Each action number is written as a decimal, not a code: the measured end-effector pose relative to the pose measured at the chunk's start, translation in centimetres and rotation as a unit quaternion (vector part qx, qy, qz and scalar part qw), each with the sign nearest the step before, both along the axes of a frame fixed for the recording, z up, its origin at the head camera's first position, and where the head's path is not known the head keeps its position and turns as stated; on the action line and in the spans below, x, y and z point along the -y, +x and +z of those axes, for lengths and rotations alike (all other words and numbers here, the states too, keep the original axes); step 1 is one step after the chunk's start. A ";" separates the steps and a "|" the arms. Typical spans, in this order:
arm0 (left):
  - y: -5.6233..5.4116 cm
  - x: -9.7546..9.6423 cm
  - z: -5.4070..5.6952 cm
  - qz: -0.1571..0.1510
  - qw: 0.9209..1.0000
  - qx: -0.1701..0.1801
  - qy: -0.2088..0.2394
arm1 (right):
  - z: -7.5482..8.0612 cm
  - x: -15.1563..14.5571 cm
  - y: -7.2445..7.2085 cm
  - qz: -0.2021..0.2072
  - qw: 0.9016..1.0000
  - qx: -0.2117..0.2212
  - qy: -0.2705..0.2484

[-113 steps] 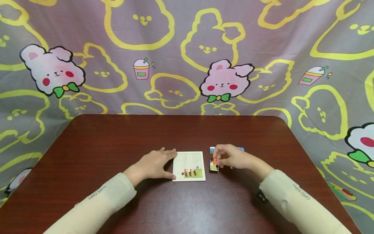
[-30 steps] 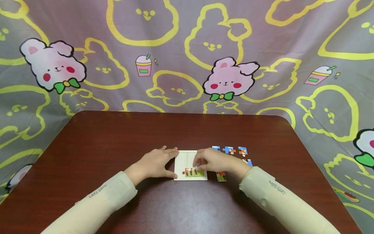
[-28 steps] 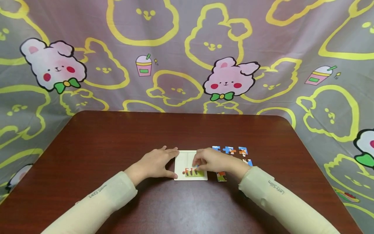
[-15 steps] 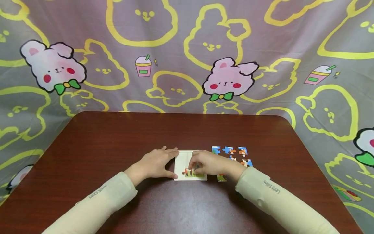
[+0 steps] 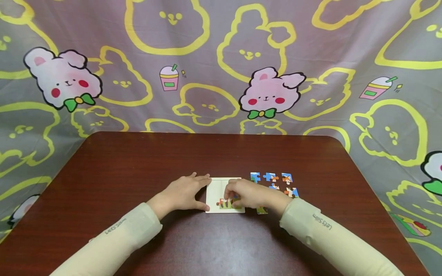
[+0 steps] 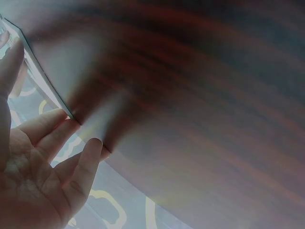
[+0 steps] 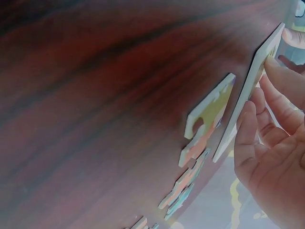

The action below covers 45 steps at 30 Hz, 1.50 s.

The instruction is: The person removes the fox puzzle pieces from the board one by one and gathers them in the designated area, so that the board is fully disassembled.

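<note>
A square wooden puzzle tray [image 5: 215, 188] with a pale rim lies on the table. Joined puzzle pieces [image 5: 225, 204] in yellow-green, red and dark stripes sit in its lower right part. My left hand [image 5: 179, 193] spreads its fingers along the tray's left side, thumb at the near left corner and a fingertip at the far one. Over the tray's right half, my right hand [image 5: 249, 194] has its thumb and forefinger curled down at a puzzle piece [image 5: 236, 197] showing some blue, mostly hidden by the fingers. In the right wrist view the thumb [image 7: 272, 64] touches the picture.
Loose puzzle pieces [image 5: 287, 178] with blue, orange and white print lie right of the tray, several partly under the right forearm. The dark brown table [image 5: 138, 161] ends at a patterned curtain [image 5: 207, 76] behind.
My right hand went from the loose pieces to the tray with a puzzle piece, then shifted slightly left and back over the joined pieces. My left hand stays at the tray's left side.
</note>
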<state>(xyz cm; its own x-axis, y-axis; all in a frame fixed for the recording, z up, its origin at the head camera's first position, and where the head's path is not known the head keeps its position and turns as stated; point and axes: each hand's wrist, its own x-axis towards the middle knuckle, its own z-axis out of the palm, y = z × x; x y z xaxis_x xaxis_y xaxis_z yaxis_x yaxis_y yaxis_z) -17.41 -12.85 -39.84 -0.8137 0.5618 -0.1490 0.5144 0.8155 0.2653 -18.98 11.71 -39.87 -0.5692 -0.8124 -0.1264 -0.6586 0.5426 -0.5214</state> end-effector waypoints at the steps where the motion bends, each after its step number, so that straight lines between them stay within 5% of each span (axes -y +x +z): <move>1: 0.0 0.0 0.0 0.001 1.000 0.000 0.000 | 0.0 0.0 0.0 0.001 1.000 -0.002 -0.002; 21: 0.1 -0.1 0.3 0.002 1.000 0.005 -0.004 | 0.1 -0.3 0.0 -0.022 0.996 0.051 -0.064; 30: 0.1 -0.1 0.2 0.004 1.000 0.005 -0.008 | 0.2 -0.3 0.0 -0.018 0.988 0.117 -0.101; 45: 0.1 -0.2 0.1 0.006 1.000 0.004 -0.009 | 0.2 -0.5 -0.1 -0.036 0.985 0.123 -0.116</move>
<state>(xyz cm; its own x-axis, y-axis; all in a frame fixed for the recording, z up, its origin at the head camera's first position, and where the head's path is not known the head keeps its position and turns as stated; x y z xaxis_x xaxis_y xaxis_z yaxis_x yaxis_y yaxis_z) -17.34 -12.66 -39.77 -0.8193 0.5488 -0.1661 0.5023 0.8266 0.2539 -19.06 12.22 -39.70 -0.6015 -0.7945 -0.0830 -0.4620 0.4307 -0.7753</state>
